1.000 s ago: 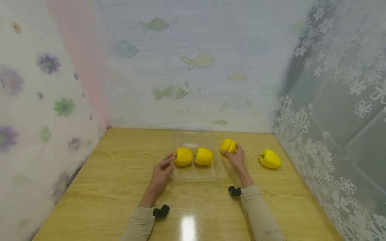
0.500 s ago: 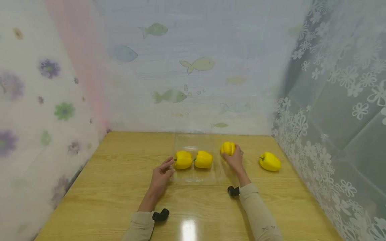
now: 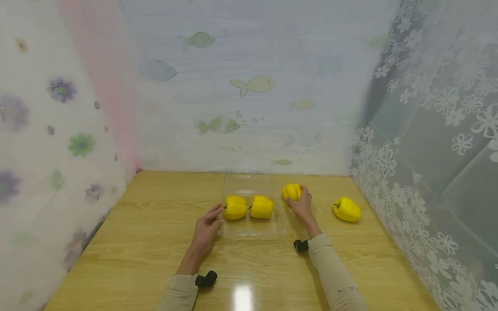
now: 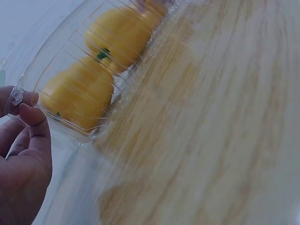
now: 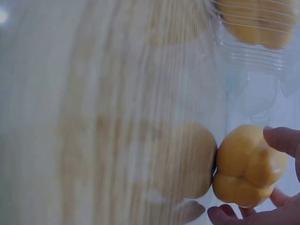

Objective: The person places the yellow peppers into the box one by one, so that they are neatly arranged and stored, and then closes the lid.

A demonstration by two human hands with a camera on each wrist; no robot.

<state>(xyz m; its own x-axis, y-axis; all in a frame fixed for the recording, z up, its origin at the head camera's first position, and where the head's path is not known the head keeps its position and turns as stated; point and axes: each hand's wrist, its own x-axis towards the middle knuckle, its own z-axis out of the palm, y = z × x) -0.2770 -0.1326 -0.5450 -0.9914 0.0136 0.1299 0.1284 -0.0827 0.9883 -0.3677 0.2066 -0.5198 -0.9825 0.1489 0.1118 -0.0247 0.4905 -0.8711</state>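
Two yellow bell peppers lie side by side in a clear plastic clamshell container [image 3: 249, 231], the left pepper [image 3: 235, 207] beside the right pepper [image 3: 261, 207]. Its lid stands open towards the back wall. At the container's left edge, my left hand [image 3: 206, 229] pinches the rim between thumb and finger, plainest in the left wrist view. Just right of the container, my right hand [image 3: 301, 205] grips a third yellow bell pepper [image 5: 251, 164], thumb on one side and fingers on the other. In the right wrist view that pepper meets its own reflection on the tabletop.
Another yellow bell pepper [image 3: 347, 210] lies on the wooden table [image 3: 249, 263] to the right. A fish-patterned curtain [image 3: 249, 108] closes off the back. Flowered sheets [image 3: 79, 144] hang on both sides. Small black cameras sit at both wrists.
The head view has tilted up a little, so everything sits lower in it. My right hand has shifted slightly around its pepper, which has turned a little. The left hand holds its place.
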